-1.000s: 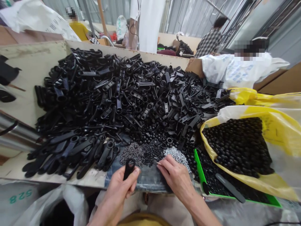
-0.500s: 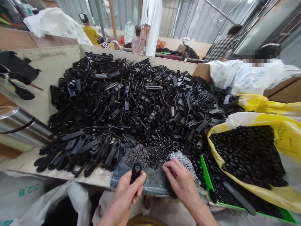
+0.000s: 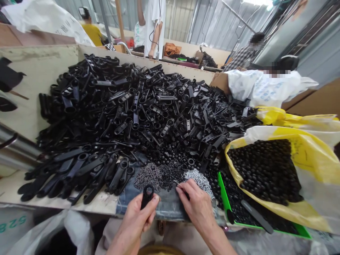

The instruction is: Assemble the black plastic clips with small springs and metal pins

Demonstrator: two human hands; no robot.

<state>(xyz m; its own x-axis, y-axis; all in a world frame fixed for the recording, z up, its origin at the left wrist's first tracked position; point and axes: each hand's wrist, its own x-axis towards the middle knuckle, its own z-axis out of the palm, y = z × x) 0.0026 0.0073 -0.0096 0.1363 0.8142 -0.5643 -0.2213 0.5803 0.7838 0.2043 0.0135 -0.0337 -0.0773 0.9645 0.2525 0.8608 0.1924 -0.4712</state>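
Note:
My left hand (image 3: 139, 216) is closed around a black plastic handle piece (image 3: 147, 195), held upright with its ring end up, at the near table edge. My right hand (image 3: 195, 203) pinches a thin silver pin (image 3: 180, 184) between thumb and forefinger, just right of the handle piece. Both hands hover over a patch of blue denim cloth (image 3: 167, 207). Just beyond the fingers lie small heaps of dark screws (image 3: 148, 175), black washers (image 3: 171, 173) and silver pins (image 3: 199, 177).
A huge pile of black plastic handle parts (image 3: 138, 106) covers the wooden table (image 3: 34, 71). At right, a yellow bag (image 3: 305, 156) holds black round caps, above a green tray (image 3: 225, 202). Several people work behind. A metal tube (image 3: 16, 145) lies left.
Both hands keep nearly the same pose over the cloth. The camera view swung a little right and back left. The pin tip now shows at my right fingertips.

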